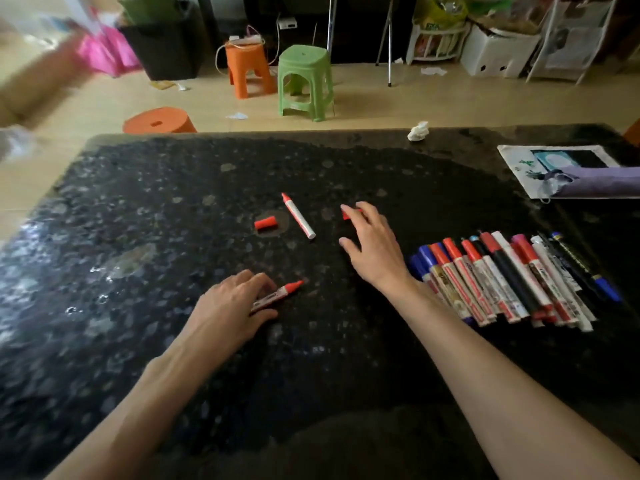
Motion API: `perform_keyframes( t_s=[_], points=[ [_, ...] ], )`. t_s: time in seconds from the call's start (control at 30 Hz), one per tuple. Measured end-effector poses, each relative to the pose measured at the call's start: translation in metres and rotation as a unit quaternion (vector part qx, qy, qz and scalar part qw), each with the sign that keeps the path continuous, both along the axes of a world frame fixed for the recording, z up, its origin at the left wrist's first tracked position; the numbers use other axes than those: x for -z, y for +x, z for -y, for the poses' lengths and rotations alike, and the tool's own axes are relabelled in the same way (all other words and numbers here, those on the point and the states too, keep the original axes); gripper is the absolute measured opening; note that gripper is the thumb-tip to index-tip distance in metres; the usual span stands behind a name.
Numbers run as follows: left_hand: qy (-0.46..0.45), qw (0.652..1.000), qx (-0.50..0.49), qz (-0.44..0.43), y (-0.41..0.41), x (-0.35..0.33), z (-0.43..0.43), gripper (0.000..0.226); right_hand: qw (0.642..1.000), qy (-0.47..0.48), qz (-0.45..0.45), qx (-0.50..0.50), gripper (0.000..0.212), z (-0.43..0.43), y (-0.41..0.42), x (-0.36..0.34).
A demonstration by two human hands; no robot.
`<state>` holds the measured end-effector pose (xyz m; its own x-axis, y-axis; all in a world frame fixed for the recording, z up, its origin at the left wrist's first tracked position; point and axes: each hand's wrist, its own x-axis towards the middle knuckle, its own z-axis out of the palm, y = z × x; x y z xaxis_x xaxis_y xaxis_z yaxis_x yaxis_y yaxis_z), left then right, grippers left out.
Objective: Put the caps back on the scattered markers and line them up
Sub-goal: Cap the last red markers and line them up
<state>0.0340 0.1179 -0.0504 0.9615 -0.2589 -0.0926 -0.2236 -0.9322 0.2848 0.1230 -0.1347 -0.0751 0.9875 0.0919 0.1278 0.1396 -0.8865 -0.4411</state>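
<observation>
An uncapped red marker lies on the black stone table, its tip pointing up-right; my left hand grips its white barrel between fingers and thumb. My right hand reaches forward, its extended fingertips on a loose red cap, thumb spread apart. Between the hands and farther back lies a second uncapped red marker, with another red cap just to its left. A row of several capped red, blue and black markers lies side by side at the right.
A crumpled white paper ball sits at the table's far edge. A printed sheet with purple cloth on it lies at the far right. Orange stools and a green stool stand on the floor beyond.
</observation>
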Motion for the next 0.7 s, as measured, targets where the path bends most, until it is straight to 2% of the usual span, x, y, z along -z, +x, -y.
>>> perform_keyframes(
  t_s=[0.1,0.2,0.27,0.33,0.47,0.7],
  points=[
    [-0.003,1.0,-0.007,-0.001,0.0,0.004,0.0,0.025,0.998,-0.054,0.003,0.041,0.055,-0.008,0.023,0.009],
    [-0.041,0.999,-0.003,0.0,-0.002,0.008,-0.002,0.019,0.993,-0.091,0.042,0.066,0.032,-0.005,0.033,0.006],
    [-0.079,0.997,-0.007,0.012,-0.002,0.006,-0.001,0.017,0.994,-0.089,0.032,0.049,0.022,-0.004,0.028,0.001],
    [-0.113,0.993,-0.009,0.012,-0.001,0.003,0.002,0.015,0.999,-0.048,-0.002,0.007,0.019,-0.002,0.008,-0.007],
    [-0.179,0.983,0.024,-0.006,-0.004,-0.001,0.014,0.014,0.987,0.134,-0.088,-0.034,0.013,0.012,-0.055,-0.03],
    [-0.258,0.963,0.075,-0.011,-0.022,-0.009,0.034,0.009,0.963,0.256,-0.081,-0.006,0.028,0.048,-0.125,-0.047]
  ],
)
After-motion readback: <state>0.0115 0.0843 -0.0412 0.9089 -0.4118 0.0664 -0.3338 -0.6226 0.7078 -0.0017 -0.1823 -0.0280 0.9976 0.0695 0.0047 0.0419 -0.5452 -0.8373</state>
